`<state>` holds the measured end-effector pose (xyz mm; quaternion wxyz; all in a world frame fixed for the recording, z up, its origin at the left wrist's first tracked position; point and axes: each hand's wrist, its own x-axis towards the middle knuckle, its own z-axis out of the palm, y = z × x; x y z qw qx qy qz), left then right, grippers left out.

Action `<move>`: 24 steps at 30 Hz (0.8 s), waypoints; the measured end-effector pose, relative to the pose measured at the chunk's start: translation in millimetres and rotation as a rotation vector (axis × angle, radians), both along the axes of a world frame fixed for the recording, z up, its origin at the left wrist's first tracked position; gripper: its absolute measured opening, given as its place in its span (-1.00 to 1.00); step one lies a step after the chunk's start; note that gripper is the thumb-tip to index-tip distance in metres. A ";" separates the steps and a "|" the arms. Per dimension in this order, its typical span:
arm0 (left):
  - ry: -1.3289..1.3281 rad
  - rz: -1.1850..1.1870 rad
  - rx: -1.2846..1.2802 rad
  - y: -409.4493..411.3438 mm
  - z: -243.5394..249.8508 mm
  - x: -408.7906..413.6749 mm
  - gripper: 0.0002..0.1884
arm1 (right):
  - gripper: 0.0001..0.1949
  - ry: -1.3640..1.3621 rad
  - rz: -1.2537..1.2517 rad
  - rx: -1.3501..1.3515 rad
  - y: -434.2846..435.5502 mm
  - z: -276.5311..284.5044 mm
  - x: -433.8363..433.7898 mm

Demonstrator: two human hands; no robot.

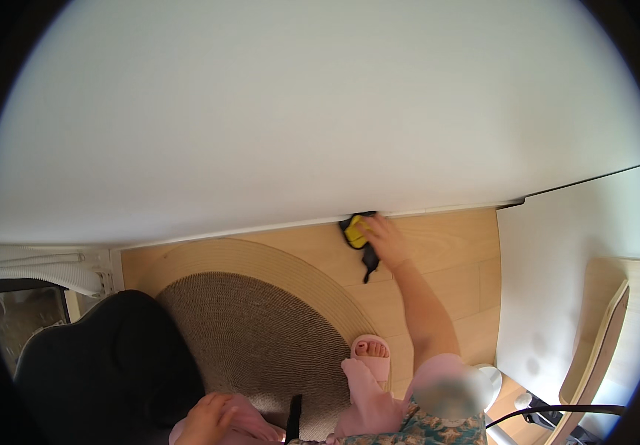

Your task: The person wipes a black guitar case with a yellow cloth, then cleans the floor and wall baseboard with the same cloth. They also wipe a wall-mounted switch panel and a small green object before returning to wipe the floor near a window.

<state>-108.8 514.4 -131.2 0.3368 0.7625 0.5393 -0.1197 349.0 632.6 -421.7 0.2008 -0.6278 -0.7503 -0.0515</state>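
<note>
My right hand (388, 242) reaches down to the floor at the foot of a large white upright surface (320, 122). Its fingers lie on a small black-and-yellow object (355, 233), whose exact kind is blurred. A dark narrow end (370, 266) of it trails onto the wooden floor. The object is right against the white baseboard (275, 229). Holding nothing, my left hand (207, 418) rests on the knee of my pink trousers (247, 414), beside a black chair.
Left of me are the black chair (103, 367) and white corrugated hoses (42, 272). A round woven rug (253, 328) lies under my pink slipper (377, 368). On the right stand a white panel (542, 267), a bent plywood piece (598, 339) and a black cable (565, 409).
</note>
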 end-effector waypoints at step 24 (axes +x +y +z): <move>-0.037 -0.112 0.115 5.3 -45.1 -7.3 -0.72 | -0.49 0.043 -0.021 0.012 16.6 12.5 -43.1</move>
